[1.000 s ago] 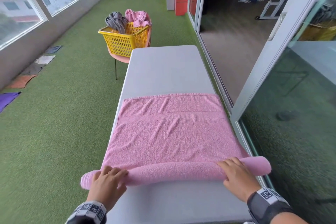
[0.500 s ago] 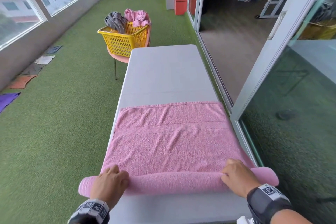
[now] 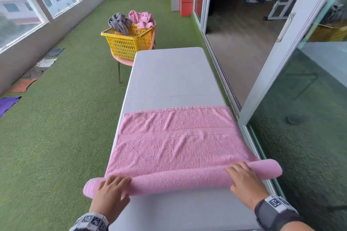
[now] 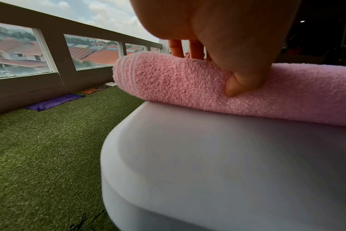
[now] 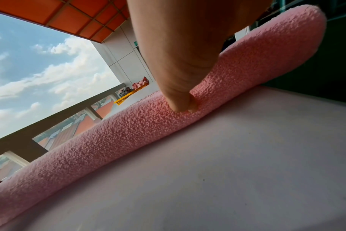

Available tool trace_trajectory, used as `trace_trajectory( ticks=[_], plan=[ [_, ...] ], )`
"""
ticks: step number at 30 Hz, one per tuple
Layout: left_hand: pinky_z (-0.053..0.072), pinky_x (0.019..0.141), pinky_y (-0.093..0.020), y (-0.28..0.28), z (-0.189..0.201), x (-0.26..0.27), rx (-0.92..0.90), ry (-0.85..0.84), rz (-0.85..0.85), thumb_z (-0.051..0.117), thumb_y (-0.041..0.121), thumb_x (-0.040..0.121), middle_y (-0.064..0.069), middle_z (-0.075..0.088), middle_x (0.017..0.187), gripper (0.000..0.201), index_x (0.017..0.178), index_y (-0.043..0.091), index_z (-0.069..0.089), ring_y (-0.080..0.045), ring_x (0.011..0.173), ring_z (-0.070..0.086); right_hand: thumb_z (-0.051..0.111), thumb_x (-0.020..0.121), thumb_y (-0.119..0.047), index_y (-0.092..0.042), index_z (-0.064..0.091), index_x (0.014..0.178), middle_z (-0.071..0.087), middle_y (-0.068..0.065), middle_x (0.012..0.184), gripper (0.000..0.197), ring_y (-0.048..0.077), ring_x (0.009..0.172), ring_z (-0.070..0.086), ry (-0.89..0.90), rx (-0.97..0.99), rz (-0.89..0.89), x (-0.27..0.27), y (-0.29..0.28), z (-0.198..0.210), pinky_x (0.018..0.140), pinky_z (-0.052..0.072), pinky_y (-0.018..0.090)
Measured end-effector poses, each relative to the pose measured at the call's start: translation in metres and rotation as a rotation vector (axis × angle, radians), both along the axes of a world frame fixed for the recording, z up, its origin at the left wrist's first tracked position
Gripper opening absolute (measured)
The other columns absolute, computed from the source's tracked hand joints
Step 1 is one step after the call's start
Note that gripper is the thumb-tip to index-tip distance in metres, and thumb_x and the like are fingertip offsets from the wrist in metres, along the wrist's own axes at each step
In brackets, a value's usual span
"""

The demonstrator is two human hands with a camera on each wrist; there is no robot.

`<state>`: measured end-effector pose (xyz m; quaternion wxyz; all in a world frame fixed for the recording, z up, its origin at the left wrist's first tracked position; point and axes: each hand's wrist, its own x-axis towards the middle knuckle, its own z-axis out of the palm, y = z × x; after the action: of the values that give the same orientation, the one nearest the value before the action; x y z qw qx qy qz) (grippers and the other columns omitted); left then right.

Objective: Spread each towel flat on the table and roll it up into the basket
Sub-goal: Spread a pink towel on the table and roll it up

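A pink towel (image 3: 176, 140) lies across the near half of the white table (image 3: 169, 77). Its near part is wound into a roll (image 3: 178, 180) that overhangs both table sides. My left hand (image 3: 110, 191) grips the roll near its left end, fingers over the top. In the left wrist view the thumb (image 4: 241, 82) presses into the roll's near side (image 4: 168, 81). My right hand (image 3: 244, 180) grips the roll near its right end, and its thumb (image 5: 178, 93) digs into the roll (image 5: 128, 132). The yellow basket (image 3: 129, 43) stands beyond the table's far left corner.
The basket sits on a pink stool (image 3: 122, 60) and holds a grey towel (image 3: 119, 22) and a crumpled pink one (image 3: 142, 18). A glass sliding door (image 3: 281, 62) runs close along the table's right. Cloths (image 3: 9, 103) lie on the green turf by the left wall.
The towel's far edge has slid toward me and the flat part is shorter. The roll under both hands has grown thicker.
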<state>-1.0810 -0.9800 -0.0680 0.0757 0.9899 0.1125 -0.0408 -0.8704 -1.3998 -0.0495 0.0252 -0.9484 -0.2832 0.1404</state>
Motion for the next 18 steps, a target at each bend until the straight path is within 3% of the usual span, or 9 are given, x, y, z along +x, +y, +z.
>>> trace_trajectory(
  ticks=[3,6,8,10,12,15,17,18],
  plan=[
    [0.050,0.067,-0.038,-0.003,0.003,0.000,0.032,-0.034,-0.014,0.056,0.053,0.061,0.023,0.059,0.086,0.033,0.090,0.038,0.064,-0.013,0.086,0.054,0.083,0.056,-0.020,-0.034,0.076,0.098,0.068,-0.019,0.100,0.045,0.014,0.097,0.056,-0.061,0.014,0.008,0.004,-0.002,0.001,0.082,0.055,0.035],
    [0.045,0.067,-0.037,-0.005,0.004,-0.001,0.039,-0.047,-0.012,0.054,0.051,0.067,0.022,0.054,0.078,0.020,0.079,0.037,0.063,-0.012,0.083,0.053,0.080,0.055,-0.028,-0.037,0.076,0.078,0.066,-0.024,0.081,0.026,0.012,0.082,0.053,-0.128,0.032,0.025,0.009,0.000,0.007,0.069,0.052,0.031],
    [0.044,0.068,-0.038,-0.005,0.000,-0.001,0.063,-0.065,-0.004,0.053,0.049,0.071,0.020,0.051,0.076,0.016,0.072,0.035,0.062,-0.012,0.083,0.051,0.069,0.060,-0.034,-0.032,0.073,0.069,0.061,-0.022,0.071,0.010,0.012,0.079,0.048,-0.115,0.010,0.046,0.010,0.001,0.012,0.068,0.051,0.030],
    [0.043,0.068,-0.038,-0.004,0.000,0.001,0.077,-0.072,0.016,0.050,0.049,0.074,0.020,0.047,0.076,0.021,0.066,0.033,0.061,-0.012,0.081,0.049,0.057,0.072,-0.036,-0.024,0.065,0.066,0.053,-0.019,0.071,0.016,0.013,0.083,0.043,-0.018,-0.022,0.041,0.010,0.003,0.016,0.074,0.044,0.029],
    [0.040,0.065,-0.036,-0.005,0.003,0.004,0.100,-0.076,0.027,0.049,0.050,0.075,0.018,0.043,0.077,0.024,0.064,0.033,0.061,-0.012,0.079,0.046,0.052,0.082,-0.037,-0.024,0.055,0.066,0.048,-0.016,0.074,0.021,0.013,0.090,0.041,0.035,-0.042,0.013,0.005,0.005,0.019,0.079,0.037,0.029],
    [0.040,0.059,-0.034,-0.002,0.007,0.010,0.081,-0.088,0.030,0.052,0.049,0.072,0.013,0.043,0.078,0.018,0.072,0.036,0.065,-0.016,0.076,0.048,0.049,0.088,-0.035,-0.026,0.054,0.066,0.045,-0.015,0.078,0.025,0.013,0.091,0.043,0.048,0.011,-0.040,0.000,0.004,0.018,0.083,0.040,0.028],
    [0.046,0.055,-0.034,0.001,0.005,0.011,0.032,-0.109,0.039,0.066,0.041,0.076,0.012,0.048,0.078,0.017,0.092,0.039,0.072,-0.016,0.073,0.053,0.048,0.091,-0.034,-0.026,0.055,0.067,0.045,-0.012,0.081,0.027,0.013,0.089,0.048,0.037,0.045,-0.073,-0.001,0.003,0.017,0.079,0.041,0.028],
    [0.048,0.054,-0.034,0.003,0.003,0.012,-0.003,-0.113,0.042,0.075,0.034,0.076,0.012,0.049,0.078,0.025,0.101,0.037,0.073,-0.016,0.072,0.055,0.048,0.093,-0.034,-0.026,0.056,0.068,0.047,-0.011,0.083,0.028,0.013,0.086,0.052,0.031,0.066,-0.091,0.000,0.004,0.018,0.076,0.042,0.028]
  ],
)
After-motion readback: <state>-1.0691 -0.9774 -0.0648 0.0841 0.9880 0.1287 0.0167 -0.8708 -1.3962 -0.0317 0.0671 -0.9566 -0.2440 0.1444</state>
